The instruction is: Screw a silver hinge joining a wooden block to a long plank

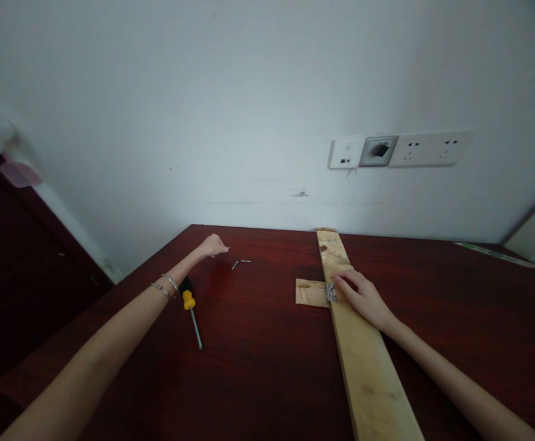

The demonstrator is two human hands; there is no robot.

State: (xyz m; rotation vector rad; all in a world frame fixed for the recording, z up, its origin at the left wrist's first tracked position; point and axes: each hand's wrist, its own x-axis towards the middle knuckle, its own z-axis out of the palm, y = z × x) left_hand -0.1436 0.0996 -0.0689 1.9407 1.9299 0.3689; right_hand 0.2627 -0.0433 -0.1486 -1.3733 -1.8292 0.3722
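The left hand (213, 245), fingers curled, contents indiscernible, is just left of and beyond 2 screws (246, 261) on the table (267, 373); the right hand (363, 294) rests on the lengthwise plank (368, 367), fingertips (338, 278) at the hinge (330, 293), grip unclear.

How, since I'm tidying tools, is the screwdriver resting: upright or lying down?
Lying down. The screwdriver stretches along the dark red tabletop, its tip pointing toward the camera.

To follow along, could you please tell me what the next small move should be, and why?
Probably move the left hand to a loose screw: two lie close by, while the right hand rests on the board by the hinge.
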